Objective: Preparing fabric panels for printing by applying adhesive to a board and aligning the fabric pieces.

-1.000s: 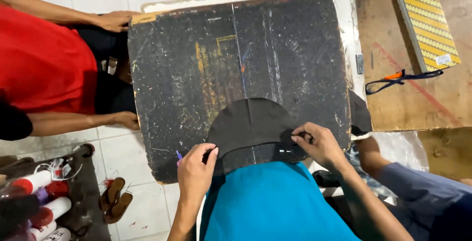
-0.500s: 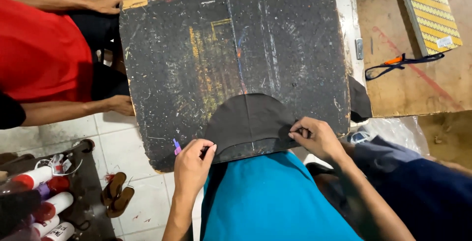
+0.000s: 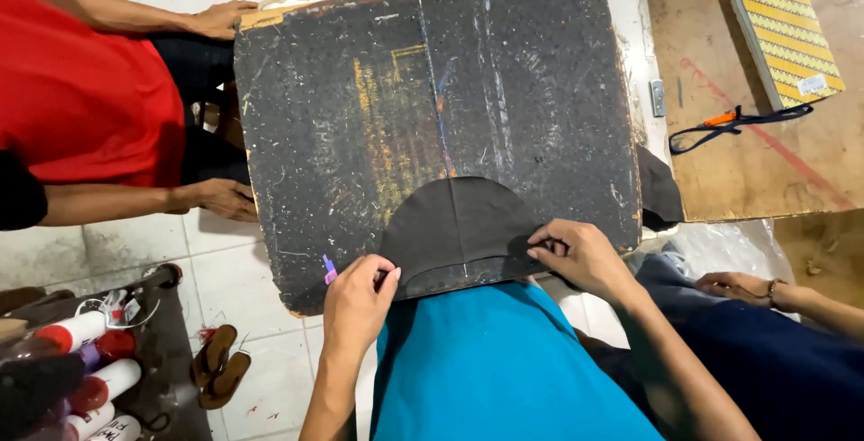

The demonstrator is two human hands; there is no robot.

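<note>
Dark fabric piece (image 3: pixel 454 225) pinned at board's (image 3: pixel 360 135) near edge by both hands.

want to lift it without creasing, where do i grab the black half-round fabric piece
Grip the black fabric piece by its straight bottom edge, coming from the near side. It lies flat on the dark board, and both hands, left and right, already press its near corners.

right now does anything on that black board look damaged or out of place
The black work board is heavily scratched and streaked with yellow and pale marks, and its near left corner looks chipped. The dark semicircular piece lies flat at the near edge, pinned by the left hand and right hand. Nothing looks spilled.
</note>
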